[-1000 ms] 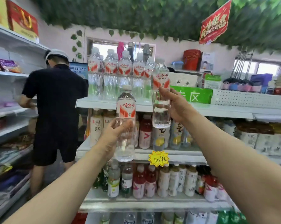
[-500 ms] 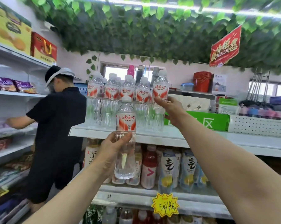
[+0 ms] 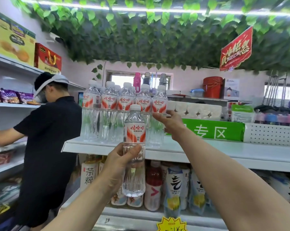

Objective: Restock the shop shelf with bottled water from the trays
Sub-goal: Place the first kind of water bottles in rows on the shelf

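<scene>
on top shelf (image 3: 207, 150), right hand (image 3: 170, 121) gripped end bottle (image 3: 159, 114), seating it in row; left hand (image 3: 119, 165) clasped next bottle (image 3: 134, 147), ready.

- The yellow price tag (image 3: 171, 224) at the bottom edge is cut off; its writing can't be read.
- The left hand (image 3: 120, 164) covers part of the held bottle (image 3: 135, 147).
- Rear water bottles (image 3: 114, 104) on the top shelf (image 3: 207, 152) hide behind the front row.
- Far-left snack packets (image 3: 7, 95) run off frame, blurred.
</scene>
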